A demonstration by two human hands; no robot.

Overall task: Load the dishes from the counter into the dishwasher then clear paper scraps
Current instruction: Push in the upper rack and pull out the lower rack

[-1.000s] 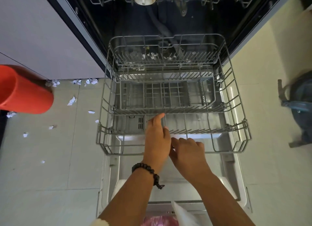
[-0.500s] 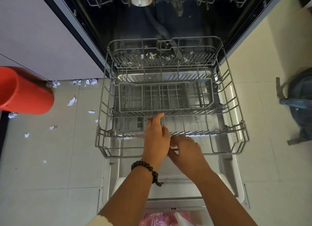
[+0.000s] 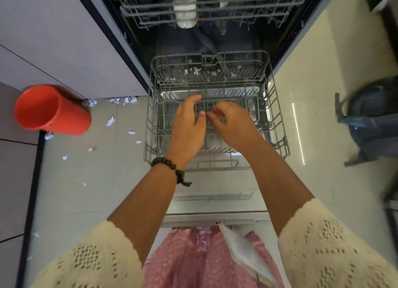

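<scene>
The grey wire lower rack [image 3: 277,124] stands pulled out over the open dishwasher door [image 3: 215,193]. A grey cutlery basket [image 3: 252,109] lies inside it. My left hand [image 3: 187,126] hovers over the basket with fingers relaxed and thumb out. My right hand [image 3: 232,124] is beside it, fingers loosely curled; nothing shows in either hand. An orange cup [image 3: 51,111] stands on the counter edge at left. White paper scraps [image 3: 202,70] lie at the back of the rack, and more paper scraps [image 3: 110,121] are scattered on the floor.
The upper rack [image 3: 215,6] holds a white item [image 3: 185,14] inside the dark tub. Grey cabinet fronts [image 3: 53,40] run along the left. A dark backpack [image 3: 374,120] sits on the floor at right.
Both hands have left the rack's front edge and moved forward and up over the cutlery basket. The view has pulled back, showing my sleeves.
</scene>
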